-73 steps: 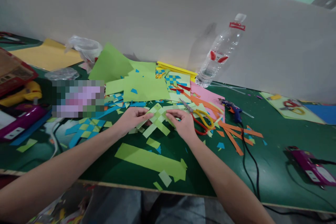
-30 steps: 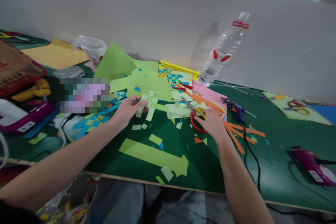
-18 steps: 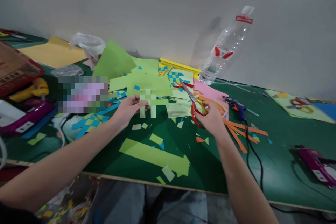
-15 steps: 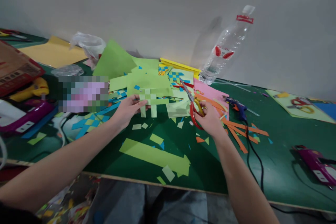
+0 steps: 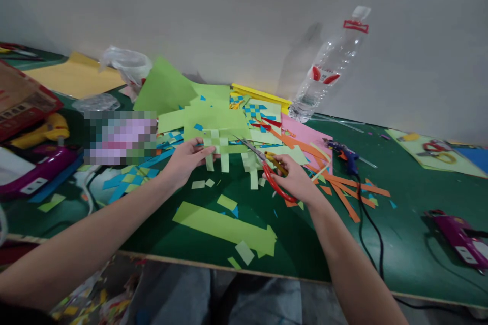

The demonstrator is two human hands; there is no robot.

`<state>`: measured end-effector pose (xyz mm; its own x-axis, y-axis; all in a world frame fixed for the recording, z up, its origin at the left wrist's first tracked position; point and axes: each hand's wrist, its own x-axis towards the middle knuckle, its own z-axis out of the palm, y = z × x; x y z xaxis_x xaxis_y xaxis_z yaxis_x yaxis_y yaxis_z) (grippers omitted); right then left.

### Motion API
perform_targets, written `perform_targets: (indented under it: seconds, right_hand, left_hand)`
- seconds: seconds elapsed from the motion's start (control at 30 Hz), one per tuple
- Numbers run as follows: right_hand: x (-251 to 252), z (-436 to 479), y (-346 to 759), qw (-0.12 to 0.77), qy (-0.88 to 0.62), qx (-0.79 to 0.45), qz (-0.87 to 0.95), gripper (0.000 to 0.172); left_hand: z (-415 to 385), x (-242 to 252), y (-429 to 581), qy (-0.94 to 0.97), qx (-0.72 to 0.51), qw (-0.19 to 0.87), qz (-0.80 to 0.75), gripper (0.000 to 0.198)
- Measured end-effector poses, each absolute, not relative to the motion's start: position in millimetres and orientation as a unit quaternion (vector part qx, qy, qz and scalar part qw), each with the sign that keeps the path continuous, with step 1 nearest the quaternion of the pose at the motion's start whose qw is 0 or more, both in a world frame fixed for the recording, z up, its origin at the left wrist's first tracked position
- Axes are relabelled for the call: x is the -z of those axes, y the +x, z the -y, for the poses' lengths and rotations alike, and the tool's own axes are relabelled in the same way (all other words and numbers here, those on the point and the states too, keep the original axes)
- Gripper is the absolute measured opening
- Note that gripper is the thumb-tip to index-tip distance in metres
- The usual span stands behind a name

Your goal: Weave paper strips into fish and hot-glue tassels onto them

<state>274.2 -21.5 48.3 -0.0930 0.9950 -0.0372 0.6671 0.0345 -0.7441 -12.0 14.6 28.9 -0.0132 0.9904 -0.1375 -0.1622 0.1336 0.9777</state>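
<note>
Scissors (image 5: pixel 266 166) swung lower, nearer woven paper (image 5: pixel 215 142)

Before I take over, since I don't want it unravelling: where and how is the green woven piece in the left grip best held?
I'd pinch the woven piece by its checkered left edge, coming from the left, as the left grip does. Its strips cross there; the lower ends are loose and a green strip reaches right, toward the scissors, so those look weaker.

From your head, your only camera looks forward and down over the counter (image 5: pixel 381 259), near enough that your left hand (image 5: pixel 187 162) and right hand (image 5: pixel 296 177) sit mid-view, legs (image 5: pixel 171 294) below, grey wall (image 5: pixel 190 20) beyond.
</note>
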Motion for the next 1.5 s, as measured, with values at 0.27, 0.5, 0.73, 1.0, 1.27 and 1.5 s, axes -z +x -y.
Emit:
perform_targets:
  seconds: [0.27, 0.5, 0.73, 1.0, 1.27, 1.5]
  right_hand:
    - [-43.6, 17.6, 276.5, 0.278, -0.593, -0.378, 0.654, 0.057]
    - [-41.6, 16.5, 277.1, 0.279, -0.598, -0.373, 0.653, 0.055]
    - [-42.1, 16.4, 277.6, 0.280, -0.596, -0.369, 0.656, 0.052]
    - [-47.8, 20.5, 275.4, 0.283, -0.607, -0.369, 0.644, 0.044]
    - [-41.7, 16.0, 277.2, 0.326, -0.629, -0.329, 0.624, 0.049]
    - [-46.3, 21.1, 280.9, 0.291, -0.584, -0.240, 0.719, 0.057]
  left_hand:
    - [-16.5, -23.3, -14.1, 0.426, -0.497, 0.578, -0.487, 0.027]
    - [-15.1, -26.1, -12.3, 0.428, -0.491, 0.576, -0.494, 0.030]
    - [-16.0, -24.2, -13.1, 0.427, -0.495, 0.576, -0.491, 0.032]
    - [-16.1, -24.6, -13.7, 0.432, -0.491, 0.574, -0.493, 0.029]
    - [-16.0, -23.6, -15.3, 0.425, -0.502, 0.567, -0.496, 0.023]
    - [-15.9, -25.6, -15.3, 0.377, -0.544, 0.560, -0.497, 0.017]
